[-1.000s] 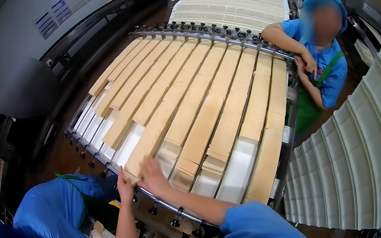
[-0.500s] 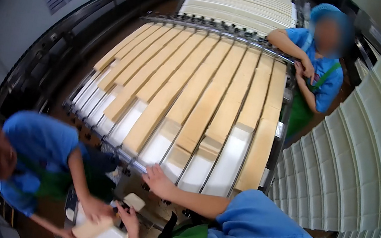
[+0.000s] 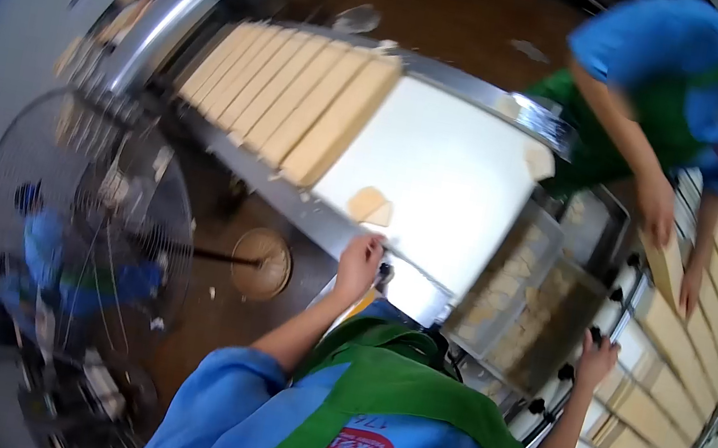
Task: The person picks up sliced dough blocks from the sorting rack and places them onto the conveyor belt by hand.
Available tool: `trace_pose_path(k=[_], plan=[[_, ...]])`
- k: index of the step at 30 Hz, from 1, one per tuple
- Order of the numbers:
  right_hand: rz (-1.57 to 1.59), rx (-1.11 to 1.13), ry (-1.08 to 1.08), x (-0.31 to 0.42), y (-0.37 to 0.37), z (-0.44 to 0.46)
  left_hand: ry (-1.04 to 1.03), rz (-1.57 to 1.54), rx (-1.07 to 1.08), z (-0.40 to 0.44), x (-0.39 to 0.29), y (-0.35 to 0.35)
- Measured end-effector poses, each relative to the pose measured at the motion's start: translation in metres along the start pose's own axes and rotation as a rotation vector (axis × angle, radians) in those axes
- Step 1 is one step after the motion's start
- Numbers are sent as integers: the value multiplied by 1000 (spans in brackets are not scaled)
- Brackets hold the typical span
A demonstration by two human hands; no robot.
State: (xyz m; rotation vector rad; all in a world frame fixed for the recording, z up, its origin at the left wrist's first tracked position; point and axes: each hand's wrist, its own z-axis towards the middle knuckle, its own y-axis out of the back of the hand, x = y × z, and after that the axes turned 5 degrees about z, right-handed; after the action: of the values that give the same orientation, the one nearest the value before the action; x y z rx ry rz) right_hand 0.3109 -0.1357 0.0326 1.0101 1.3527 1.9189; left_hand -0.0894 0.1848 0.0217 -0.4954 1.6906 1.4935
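Note:
My left hand (image 3: pixel 358 267) is closed at the near edge of a white board (image 3: pixel 438 176), beside a thin blade-like tool (image 3: pixel 414 265); its fingers seem wrapped on the tool's dark end. Just above that hand, thin cream-coloured pieces (image 3: pixel 370 206) lie on the board. On the right, my right hand (image 3: pixel 597 361) rests at the rail of the slotted rack (image 3: pixel 633 346), its fingers partly curled near a black knob. Long cream-coloured strips (image 3: pixel 330 115) lie side by side on the belt left of the board.
A co-worker (image 3: pixel 661 94) at the upper right holds a strip (image 3: pixel 667 268) over the rack. Metal trays (image 3: pixel 514 288) with scraps stand between board and rack. A large fan (image 3: pixel 89 217) and a round container (image 3: pixel 262 265) are at the left. Other people work farther off.
The view has swung from the rack to the board and belt. My left hand has left the rack's strips and is now at the board's edge. The co-worker now holds a strip over the rack.

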Motion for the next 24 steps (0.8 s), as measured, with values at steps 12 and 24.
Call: trace_pose_path(k=[12,24], plan=[[-43,-65,235,119,-30,48,372,130,-369,146,97,70],[437,510,906,557,-180,163,241,256,-135,174,98,77]])
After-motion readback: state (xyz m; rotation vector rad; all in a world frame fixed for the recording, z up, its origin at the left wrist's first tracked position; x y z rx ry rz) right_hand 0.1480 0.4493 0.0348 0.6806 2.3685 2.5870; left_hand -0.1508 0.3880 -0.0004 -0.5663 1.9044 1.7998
